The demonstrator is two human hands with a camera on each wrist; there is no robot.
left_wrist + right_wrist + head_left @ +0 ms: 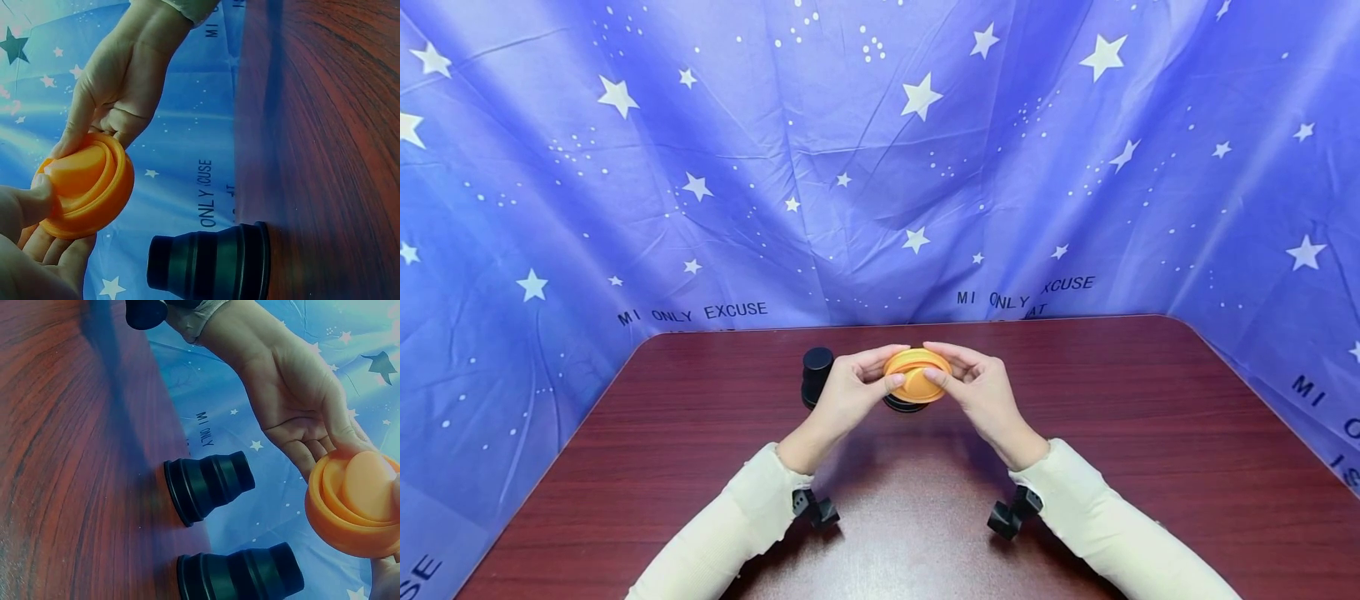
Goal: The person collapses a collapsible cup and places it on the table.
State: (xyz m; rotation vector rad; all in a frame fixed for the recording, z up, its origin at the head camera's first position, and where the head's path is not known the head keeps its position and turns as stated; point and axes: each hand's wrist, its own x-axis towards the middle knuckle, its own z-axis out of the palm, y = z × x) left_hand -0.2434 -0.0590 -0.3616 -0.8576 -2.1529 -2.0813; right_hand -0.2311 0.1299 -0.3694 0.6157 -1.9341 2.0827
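An orange collapsible round piece with nested rings (917,385) is held up between both hands, above the table. My left hand (848,392) grips its left edge, thumb on the ringed face and fingers behind. On the opposite edge my right hand (988,396) pinches it the same way. In the left wrist view the orange piece (90,187) shows a tilted, pushed-in centre; the right wrist view shows its rings (350,506) too. Its back is hidden.
Two black stepped, tapering pieces stand on the table (700,433), one at the left (817,375) and one behind the orange piece (906,407). The right wrist view shows both, the nearer (240,575) and the farther (209,487). A starry blue cloth (850,167) hangs behind the table.
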